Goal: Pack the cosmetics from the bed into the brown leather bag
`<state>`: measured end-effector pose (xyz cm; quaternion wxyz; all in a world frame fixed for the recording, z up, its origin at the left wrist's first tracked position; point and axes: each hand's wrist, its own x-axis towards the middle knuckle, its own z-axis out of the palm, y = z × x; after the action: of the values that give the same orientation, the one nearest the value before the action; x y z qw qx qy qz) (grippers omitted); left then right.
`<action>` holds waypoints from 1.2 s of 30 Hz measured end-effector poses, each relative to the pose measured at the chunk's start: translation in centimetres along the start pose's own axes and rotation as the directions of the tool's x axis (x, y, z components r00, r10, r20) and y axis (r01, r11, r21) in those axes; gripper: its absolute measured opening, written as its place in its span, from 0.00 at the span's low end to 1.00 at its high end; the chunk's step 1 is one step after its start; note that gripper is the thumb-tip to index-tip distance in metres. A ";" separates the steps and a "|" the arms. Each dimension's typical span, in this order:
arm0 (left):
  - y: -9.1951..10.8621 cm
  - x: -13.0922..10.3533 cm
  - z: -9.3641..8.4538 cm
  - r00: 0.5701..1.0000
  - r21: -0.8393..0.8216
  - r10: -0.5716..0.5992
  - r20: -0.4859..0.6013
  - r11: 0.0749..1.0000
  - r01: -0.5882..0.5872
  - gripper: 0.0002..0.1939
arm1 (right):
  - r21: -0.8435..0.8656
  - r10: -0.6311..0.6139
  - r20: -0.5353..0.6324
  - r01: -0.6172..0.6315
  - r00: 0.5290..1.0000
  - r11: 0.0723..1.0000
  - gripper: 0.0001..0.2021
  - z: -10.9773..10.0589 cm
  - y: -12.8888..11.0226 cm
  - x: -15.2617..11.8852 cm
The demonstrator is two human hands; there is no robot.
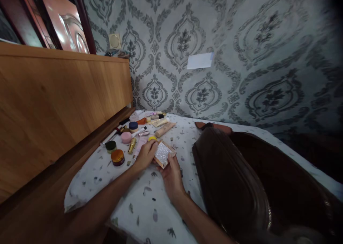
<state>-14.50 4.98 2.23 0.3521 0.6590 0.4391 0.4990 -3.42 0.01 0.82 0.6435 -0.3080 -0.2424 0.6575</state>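
A square compact (163,153) with a glittery silver top and a gold rim is held between both hands, just above the patterned white sheet (144,197). My left hand (146,154) grips its left edge, the thumb lying on top. From below and the right, my right hand (172,174) closes on the lower corner, some fingers hidden underneath. Just beyond the left fingers lies a round yellow item (152,138). A gold lipstick tube (132,145) and a pink jar (126,137) are to the left, near an amber jar (117,157) with an orange lid.
An open dark brown bag (227,179) takes up the right side. More cosmetics lie toward the wall, among them a beige tube (165,129), a navy-lidded jar (133,126) and a dark green-lidded jar (110,146). A wooden panel (66,90) borders the left.
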 end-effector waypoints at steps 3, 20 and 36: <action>-0.1 -0.1 0.1 1.000 0.028 0.001 0.021 1.000 -0.001 0.19 | 0.012 0.002 -0.006 -0.002 1.000 1.000 0.26 0.0 0.1 0.0; -0.4 0.1 0.1 1.000 0.003 0.005 -0.010 1.000 -0.005 0.17 | 0.008 0.032 0.014 -0.032 0.999 0.999 0.30 0.0 0.0 0.2; -1.6 1.3 -0.1 0.987 -0.301 -0.137 -0.086 0.948 0.106 0.21 | -0.038 -0.053 0.010 0.054 0.999 0.998 0.27 -0.1 0.6 0.4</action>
<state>-14.80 6.76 1.23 0.4530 0.5432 0.4173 0.5706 -3.76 0.40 0.21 0.6539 -0.3104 -0.2659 0.6367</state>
